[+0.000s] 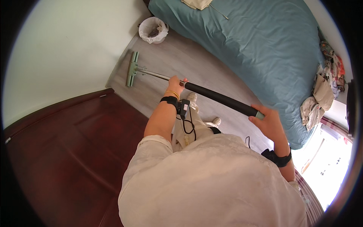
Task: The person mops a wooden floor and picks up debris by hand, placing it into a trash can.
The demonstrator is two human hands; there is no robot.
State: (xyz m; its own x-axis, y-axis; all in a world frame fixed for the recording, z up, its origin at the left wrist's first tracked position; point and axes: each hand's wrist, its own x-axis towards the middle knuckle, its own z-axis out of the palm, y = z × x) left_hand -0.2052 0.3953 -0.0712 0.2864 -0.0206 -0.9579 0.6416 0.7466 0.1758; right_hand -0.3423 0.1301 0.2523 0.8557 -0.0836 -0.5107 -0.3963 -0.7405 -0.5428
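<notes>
A sponge mop with a pale green head, a metal pole and a black padded grip lies slantwise across the view before me. Its head is low over the wood-look floor, close to the wall; contact with the floor is hard to judge. My left hand is closed around the pole, just below the padded grip. At the other end, my right hand holds the grip's pale green end cap between thumb and fingers.
A lined waste bin with some rubbish stands by the wall and a bed with a teal cover. Dark red leather-like furniture fills the left. Piled cloth lies beyond the bed's right edge. My feet are on the floor.
</notes>
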